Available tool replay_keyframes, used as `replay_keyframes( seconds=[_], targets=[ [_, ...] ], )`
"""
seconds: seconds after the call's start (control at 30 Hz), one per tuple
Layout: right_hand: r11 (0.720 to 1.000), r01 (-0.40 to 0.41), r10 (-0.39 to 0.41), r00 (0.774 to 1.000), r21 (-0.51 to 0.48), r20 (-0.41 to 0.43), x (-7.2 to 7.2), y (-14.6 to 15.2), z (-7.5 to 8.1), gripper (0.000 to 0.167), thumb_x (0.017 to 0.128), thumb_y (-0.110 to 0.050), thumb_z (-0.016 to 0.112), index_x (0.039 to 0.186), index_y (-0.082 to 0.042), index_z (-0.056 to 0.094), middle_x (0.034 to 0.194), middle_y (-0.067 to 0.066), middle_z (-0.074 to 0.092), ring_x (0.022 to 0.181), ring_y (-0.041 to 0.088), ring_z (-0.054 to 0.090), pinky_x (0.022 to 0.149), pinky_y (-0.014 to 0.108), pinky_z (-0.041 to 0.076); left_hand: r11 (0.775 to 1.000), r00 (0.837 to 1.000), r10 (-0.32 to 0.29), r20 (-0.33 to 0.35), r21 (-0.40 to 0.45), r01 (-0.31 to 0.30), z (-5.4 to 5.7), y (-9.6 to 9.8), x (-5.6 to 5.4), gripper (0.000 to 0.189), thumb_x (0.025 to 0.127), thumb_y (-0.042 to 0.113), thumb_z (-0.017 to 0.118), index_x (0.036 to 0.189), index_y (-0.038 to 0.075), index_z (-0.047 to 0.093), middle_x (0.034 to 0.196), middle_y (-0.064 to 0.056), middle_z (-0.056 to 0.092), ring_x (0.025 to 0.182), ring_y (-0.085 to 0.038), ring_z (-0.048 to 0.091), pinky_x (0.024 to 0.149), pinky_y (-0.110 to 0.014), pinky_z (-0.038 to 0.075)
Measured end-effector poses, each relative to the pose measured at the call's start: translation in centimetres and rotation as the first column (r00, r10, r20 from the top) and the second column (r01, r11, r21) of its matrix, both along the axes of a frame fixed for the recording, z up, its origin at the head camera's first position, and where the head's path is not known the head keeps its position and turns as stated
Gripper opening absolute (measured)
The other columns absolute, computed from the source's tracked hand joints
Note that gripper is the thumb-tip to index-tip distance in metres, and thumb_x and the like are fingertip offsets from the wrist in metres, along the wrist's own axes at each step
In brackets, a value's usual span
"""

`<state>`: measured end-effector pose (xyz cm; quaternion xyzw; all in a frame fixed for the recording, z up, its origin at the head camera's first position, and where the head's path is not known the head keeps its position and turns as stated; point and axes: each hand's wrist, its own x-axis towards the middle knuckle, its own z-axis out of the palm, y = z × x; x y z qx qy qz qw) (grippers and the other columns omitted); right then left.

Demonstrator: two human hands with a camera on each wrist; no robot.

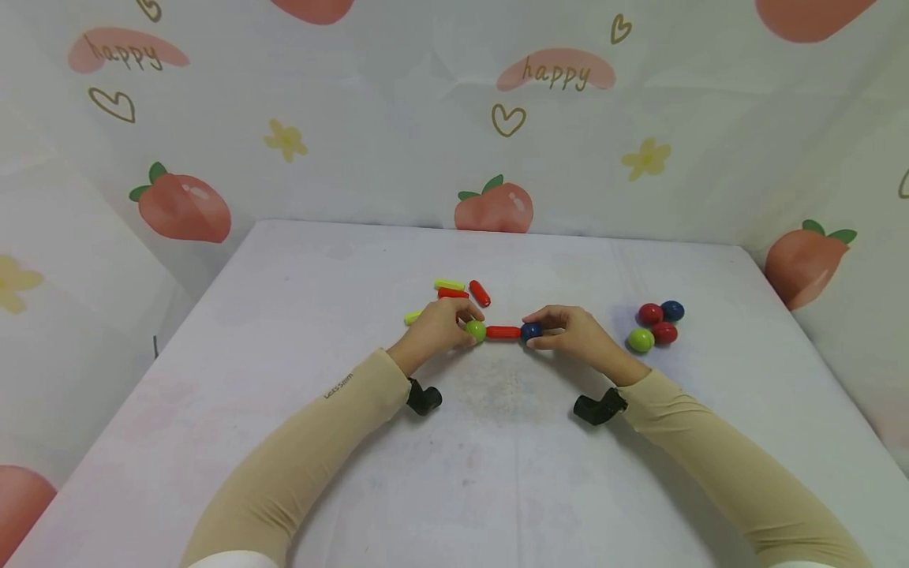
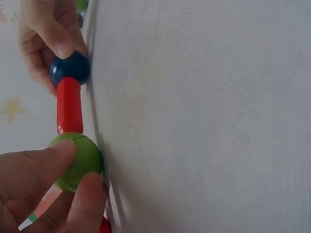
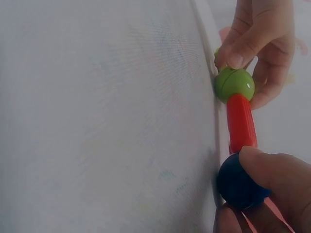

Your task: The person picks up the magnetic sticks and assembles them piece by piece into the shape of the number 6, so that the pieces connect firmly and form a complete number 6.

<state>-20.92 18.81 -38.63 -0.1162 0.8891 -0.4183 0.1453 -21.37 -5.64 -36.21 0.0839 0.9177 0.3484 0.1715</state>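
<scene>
Between the two hands a red rod (image 1: 503,332) joins a green ball (image 1: 476,330) on the left to a blue ball (image 1: 530,331) on the right. My left hand (image 1: 445,324) pinches the green ball between thumb and fingers. The blue ball is gripped by my right hand (image 1: 568,330), whose thumb lies on it near the rod's end in the right wrist view. In the left wrist view the red rod (image 2: 70,106) meets both balls end to end in one straight line.
Behind the left hand lie loose red rods (image 1: 480,293) and yellow rods (image 1: 450,284), one partly hidden by that hand. At the right sit a green ball (image 1: 641,340), a blue ball (image 1: 672,311) and two red balls (image 1: 664,333) in a cluster. A patterned cloth backdrop (image 1: 398,118) rises beyond the white table (image 1: 461,489).
</scene>
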Motion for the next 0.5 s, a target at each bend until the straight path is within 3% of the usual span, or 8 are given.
replay_keyframes(
  seconds=[0.27,0.5],
  targets=[
    [1.0,-0.009,0.009,1.0,-0.008,-0.019,0.01,0.04,-0.1,0.04,0.083,-0.018,0.077,0.121,-0.009,0.066,0.12,0.013,0.066,0.116,0.03,0.06,0.101,0.048,0.045,1.0,1.0,0.015,0.022,0.025,-0.016,-0.23,-0.07,0.01,0.033,0.082,0.007,0.076,0.112,0.018,0.068,0.113,-0.004,0.065,0.093,-0.019,0.057,0.07,-0.023,0.05],
    [1.0,-0.002,0.002,1.0,-0.004,-0.014,0.0,0.02,-0.09,0.04,0.083,-0.018,0.077,0.12,-0.009,0.067,0.12,0.013,0.066,0.117,0.03,0.06,0.101,0.049,0.044,1.0,1.0,-0.014,0.027,0.02,0.013,0.33,-0.31,0.24,0.036,0.082,0.007,0.076,0.116,0.017,0.066,0.119,-0.005,0.065,0.098,-0.02,0.058,0.074,-0.025,0.052]
  ],
)
